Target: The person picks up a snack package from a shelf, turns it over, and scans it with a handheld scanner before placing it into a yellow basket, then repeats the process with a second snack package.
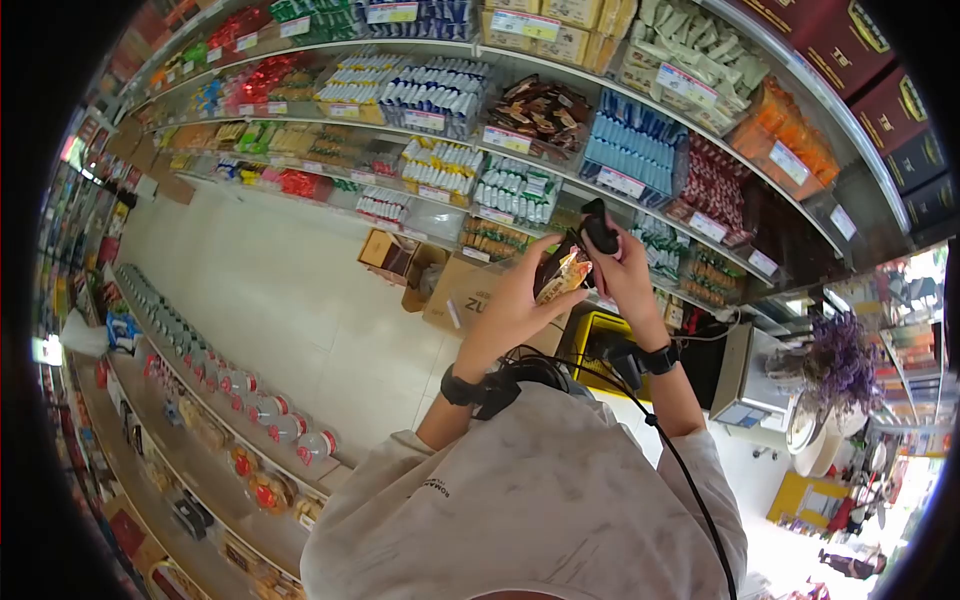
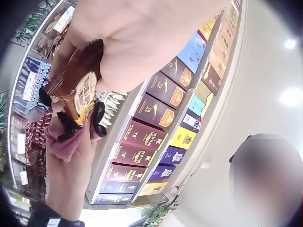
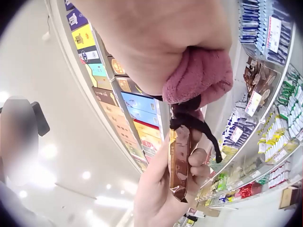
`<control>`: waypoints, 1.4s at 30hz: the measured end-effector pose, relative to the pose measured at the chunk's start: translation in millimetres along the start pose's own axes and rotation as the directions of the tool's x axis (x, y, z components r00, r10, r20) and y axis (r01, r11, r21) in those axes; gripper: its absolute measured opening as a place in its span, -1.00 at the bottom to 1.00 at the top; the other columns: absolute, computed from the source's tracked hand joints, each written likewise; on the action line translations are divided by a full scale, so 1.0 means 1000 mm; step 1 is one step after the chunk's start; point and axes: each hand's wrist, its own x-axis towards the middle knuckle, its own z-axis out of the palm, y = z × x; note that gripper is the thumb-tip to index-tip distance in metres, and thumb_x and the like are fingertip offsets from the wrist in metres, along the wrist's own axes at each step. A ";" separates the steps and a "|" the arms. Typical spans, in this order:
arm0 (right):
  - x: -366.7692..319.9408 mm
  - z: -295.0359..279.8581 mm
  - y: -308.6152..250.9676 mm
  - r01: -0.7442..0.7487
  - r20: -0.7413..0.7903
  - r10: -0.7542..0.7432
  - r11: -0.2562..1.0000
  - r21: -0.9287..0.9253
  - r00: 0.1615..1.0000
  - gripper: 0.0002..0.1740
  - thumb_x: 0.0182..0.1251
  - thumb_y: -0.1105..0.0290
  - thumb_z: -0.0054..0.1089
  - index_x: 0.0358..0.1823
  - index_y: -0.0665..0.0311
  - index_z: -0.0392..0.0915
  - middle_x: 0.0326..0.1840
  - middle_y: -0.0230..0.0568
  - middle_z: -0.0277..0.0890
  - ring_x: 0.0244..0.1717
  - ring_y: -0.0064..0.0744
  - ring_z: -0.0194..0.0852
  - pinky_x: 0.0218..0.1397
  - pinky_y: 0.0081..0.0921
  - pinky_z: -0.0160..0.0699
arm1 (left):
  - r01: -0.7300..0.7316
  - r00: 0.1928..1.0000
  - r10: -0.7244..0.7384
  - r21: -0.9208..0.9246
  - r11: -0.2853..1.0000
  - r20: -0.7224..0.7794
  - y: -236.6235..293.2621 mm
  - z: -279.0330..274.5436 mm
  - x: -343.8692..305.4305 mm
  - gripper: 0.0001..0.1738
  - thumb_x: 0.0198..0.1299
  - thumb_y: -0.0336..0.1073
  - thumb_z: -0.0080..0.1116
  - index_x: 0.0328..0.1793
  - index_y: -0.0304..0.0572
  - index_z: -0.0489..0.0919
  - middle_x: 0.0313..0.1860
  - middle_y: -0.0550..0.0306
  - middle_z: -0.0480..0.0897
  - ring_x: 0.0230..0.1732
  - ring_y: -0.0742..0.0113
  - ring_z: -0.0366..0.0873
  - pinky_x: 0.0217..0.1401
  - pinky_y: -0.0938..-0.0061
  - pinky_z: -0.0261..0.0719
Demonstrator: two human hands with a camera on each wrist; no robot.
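A brown, shiny wrapped packet (image 1: 565, 278) with a pale printed label is gripped by the left hand (image 1: 515, 300), thumb on one side and fingers on the other. The right hand (image 1: 628, 275) holds a bunched cloth, dark in the head view and pink with black trim (image 3: 201, 78) in the right wrist view. In the left wrist view the cloth (image 2: 68, 142) lies against the lower end of the packet (image 2: 78, 90). The right fingertips are partly hidden by the cloth.
Shelves with bins of wrapped packets (image 1: 630, 145) stand ahead. Below the hands are a cardboard box (image 1: 465, 290) and a yellow crate (image 1: 600, 335). Bottles (image 1: 287, 427) line a shelf at left; purple flowers (image 1: 840, 355) stand at right. A black cable runs over the shirt.
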 end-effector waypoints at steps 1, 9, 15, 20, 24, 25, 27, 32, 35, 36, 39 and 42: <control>0.004 0.002 0.000 -0.013 -0.036 0.016 0.998 0.066 0.999 -0.82 0.56 0.42 0.16 0.06 0.34 0.56 -0.61 -0.51 0.40 -0.70 -0.76 0.22 -0.63 -0.62 0.09 | -0.005 0.998 0.002 -0.052 0.999 -0.057 -0.005 0.003 0.002 -0.28 0.28 -0.29 0.44 0.46 -0.25 0.31 0.15 -0.09 0.63 0.15 0.31 0.60 0.17 0.50 0.54; 0.021 0.004 -0.015 -0.134 0.027 0.166 0.681 0.720 0.986 -0.67 0.70 0.08 -0.09 0.09 0.17 0.50 -0.45 -0.43 0.49 -0.65 -0.58 0.30 -0.59 -0.58 0.15 | -0.062 0.914 0.035 -0.053 0.997 -0.404 -0.008 0.043 0.048 -0.44 0.27 -0.41 0.39 0.33 -0.32 0.41 0.05 -0.05 0.65 0.04 0.33 0.65 0.11 0.48 0.58; 0.033 -0.068 0.003 -0.037 0.056 0.008 0.832 0.553 0.998 -0.61 0.65 0.11 0.06 0.30 0.18 0.52 -0.49 -0.59 0.40 -0.62 -0.76 0.22 -0.59 -0.67 0.07 | -0.124 0.922 0.224 0.306 0.944 -0.316 0.014 0.088 0.085 -0.49 0.21 -0.39 0.42 0.29 -0.24 0.57 0.01 -0.01 0.59 0.02 0.15 0.62 0.12 0.39 0.56; 0.048 -0.105 -0.004 0.073 -0.159 0.014 0.848 0.525 0.987 -0.69 0.61 0.12 0.14 -0.16 0.24 0.58 -0.70 -0.49 0.30 -0.77 -0.69 0.15 -0.67 -0.61 0.00 | -0.114 0.955 0.214 0.410 0.905 -0.207 0.015 0.124 0.112 -0.22 0.00 -0.39 0.52 0.42 -0.25 0.51 0.12 -0.06 0.49 0.07 0.08 0.58 0.10 0.30 0.58; 0.055 -0.129 -0.008 0.061 -0.147 0.016 0.862 0.504 0.989 -0.50 0.64 0.01 0.05 -0.42 0.23 0.50 -0.70 -0.45 0.39 -0.75 -0.69 0.25 -0.66 -0.66 0.11 | -0.130 0.950 0.261 0.551 0.825 -0.168 0.015 0.140 0.129 -0.20 0.03 -0.41 0.45 0.47 -0.29 0.46 0.07 -0.11 0.51 0.11 -0.03 0.57 0.13 0.27 0.60; 0.056 -0.134 -0.006 0.034 -0.120 0.031 0.862 0.506 0.992 -0.51 0.64 0.00 0.03 -0.35 0.25 0.53 -0.68 -0.44 0.42 -0.73 -0.70 0.27 -0.65 -0.67 0.16 | -0.123 0.945 0.253 0.489 0.863 -0.209 0.014 0.143 0.131 -0.18 0.03 -0.41 0.46 0.49 -0.30 0.45 0.13 -0.12 0.55 0.11 0.00 0.60 0.14 0.27 0.60; 0.055 -0.130 -0.009 0.033 -0.061 -0.003 0.863 0.504 0.998 -0.58 0.68 0.02 -0.04 -0.13 0.25 0.53 -0.68 -0.48 0.40 -0.71 -0.73 0.29 -0.62 -0.74 0.19 | -0.032 0.937 0.196 0.487 0.873 -0.289 0.013 0.141 0.130 -0.18 0.04 -0.50 0.46 0.50 -0.31 0.45 0.17 -0.05 0.65 0.10 0.16 0.67 0.20 0.32 0.60; 0.061 -0.116 0.024 0.083 0.191 -0.191 0.881 0.465 0.963 -0.69 0.70 0.13 -0.04 0.07 0.24 0.46 -0.59 -0.54 0.37 -0.65 -0.78 0.26 -0.59 -0.73 0.18 | -0.039 0.955 0.044 0.022 0.999 -0.293 0.004 0.124 0.131 -0.37 0.21 -0.62 0.31 0.46 -0.31 0.51 0.29 0.05 0.58 0.24 0.33 0.57 0.28 0.40 0.56; 0.054 -0.112 0.005 0.047 0.122 -0.126 0.860 0.508 0.985 -0.70 0.68 0.14 0.00 0.00 0.26 0.51 -0.65 -0.56 0.35 -0.69 -0.78 0.20 -0.61 -0.67 0.11 | -0.030 0.964 0.038 0.037 0.999 -0.262 0.014 0.120 0.136 -0.43 0.26 -0.57 0.30 0.43 -0.34 0.54 0.25 0.06 0.57 0.25 0.33 0.54 0.35 0.38 0.51; 0.055 -0.114 -0.002 0.017 0.130 -0.106 0.837 0.547 0.986 -0.75 0.63 0.21 0.11 -0.01 0.26 0.50 -0.65 -0.57 0.34 -0.70 -0.79 0.19 -0.63 -0.67 0.09 | -0.054 0.966 0.071 0.076 0.996 -0.247 0.008 0.118 0.136 -0.43 0.27 -0.57 0.30 0.44 -0.34 0.54 0.25 0.05 0.57 0.26 0.33 0.53 0.35 0.39 0.50; 0.055 -0.113 -0.029 0.059 0.079 -0.122 0.836 0.546 0.989 -0.82 0.57 0.32 0.21 0.00 0.26 0.50 -0.67 -0.61 0.31 -0.71 -0.80 0.17 -0.64 -0.66 0.06 | -0.130 0.962 0.175 0.207 0.970 -0.212 0.007 0.110 0.130 -0.52 0.37 -0.46 0.22 0.41 -0.38 0.53 0.24 0.00 0.55 0.27 0.29 0.50 0.34 0.41 0.46; 0.061 -0.095 -0.013 0.363 -0.128 -0.346 0.919 0.150 0.929 -0.67 0.37 0.43 0.35 0.09 0.36 0.50 -0.21 -0.26 0.51 -0.35 -0.51 0.45 -0.32 -0.52 0.41 | -0.077 0.979 0.078 0.011 0.997 -0.189 0.034 0.104 0.127 -0.54 0.49 -0.22 0.15 0.37 -0.41 0.52 0.24 -0.02 0.53 0.19 0.29 0.52 0.22 0.49 0.46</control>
